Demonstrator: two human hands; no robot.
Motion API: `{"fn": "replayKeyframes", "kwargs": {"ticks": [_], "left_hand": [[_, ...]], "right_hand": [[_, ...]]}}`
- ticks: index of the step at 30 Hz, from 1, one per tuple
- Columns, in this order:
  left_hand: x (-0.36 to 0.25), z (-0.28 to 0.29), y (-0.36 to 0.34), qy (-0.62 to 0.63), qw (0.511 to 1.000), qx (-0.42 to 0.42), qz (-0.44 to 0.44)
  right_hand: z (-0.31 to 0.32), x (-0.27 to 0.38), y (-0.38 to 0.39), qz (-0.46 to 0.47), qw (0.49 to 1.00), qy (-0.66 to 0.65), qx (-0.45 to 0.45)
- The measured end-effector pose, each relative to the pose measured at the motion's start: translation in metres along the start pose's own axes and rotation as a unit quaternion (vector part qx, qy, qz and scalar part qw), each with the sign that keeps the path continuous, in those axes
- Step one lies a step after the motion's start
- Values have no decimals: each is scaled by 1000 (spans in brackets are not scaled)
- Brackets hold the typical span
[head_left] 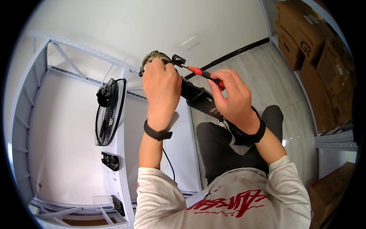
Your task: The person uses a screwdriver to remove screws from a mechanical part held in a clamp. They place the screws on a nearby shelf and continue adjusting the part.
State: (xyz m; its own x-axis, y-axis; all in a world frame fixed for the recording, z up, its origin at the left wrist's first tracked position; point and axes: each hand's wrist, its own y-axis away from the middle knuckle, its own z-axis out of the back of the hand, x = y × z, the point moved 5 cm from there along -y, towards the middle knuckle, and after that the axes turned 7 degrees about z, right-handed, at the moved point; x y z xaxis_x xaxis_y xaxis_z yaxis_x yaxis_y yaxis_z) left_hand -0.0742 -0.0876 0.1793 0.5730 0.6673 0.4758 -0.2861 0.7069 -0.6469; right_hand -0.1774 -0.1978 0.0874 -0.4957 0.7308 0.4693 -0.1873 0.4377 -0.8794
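My left hand (163,83) is closed round a fan motor (155,55) with a black rim and metallic parts, at the top of a slanting black fan stand (205,102). My right hand (233,98) grips a red-and-black screwdriver (206,74) between thumb and fingers. Its shaft points left at a small black block (178,60) beside the motor; whether the tip sits in a screw is too small to tell. The stand runs down toward my lap, its lower part hidden behind my right hand and wrist.
On the white shelf at my left lie a black fan guard with blades (108,112), a small black plastic part (110,161) and another dark part (117,205). Cardboard boxes (310,42) are stacked on a rack at the right. A white wall (152,26) stands ahead.
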Motion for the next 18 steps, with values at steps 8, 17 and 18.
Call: {"fn": "replayKeyframes", "kwargs": {"ticks": [8,17,18], "left_hand": [[-19,-32,-7,-217,976,16,-16],[-25,-38,-11,-294,955,38,-25],[-25,-36,-11,-300,953,40,-26]], "right_hand": [[-8,2,2,0,1000,-11,13],[-7,5,-2,-6,1000,-7,17],[-6,5,-3,-3,1000,-6,15]]}}
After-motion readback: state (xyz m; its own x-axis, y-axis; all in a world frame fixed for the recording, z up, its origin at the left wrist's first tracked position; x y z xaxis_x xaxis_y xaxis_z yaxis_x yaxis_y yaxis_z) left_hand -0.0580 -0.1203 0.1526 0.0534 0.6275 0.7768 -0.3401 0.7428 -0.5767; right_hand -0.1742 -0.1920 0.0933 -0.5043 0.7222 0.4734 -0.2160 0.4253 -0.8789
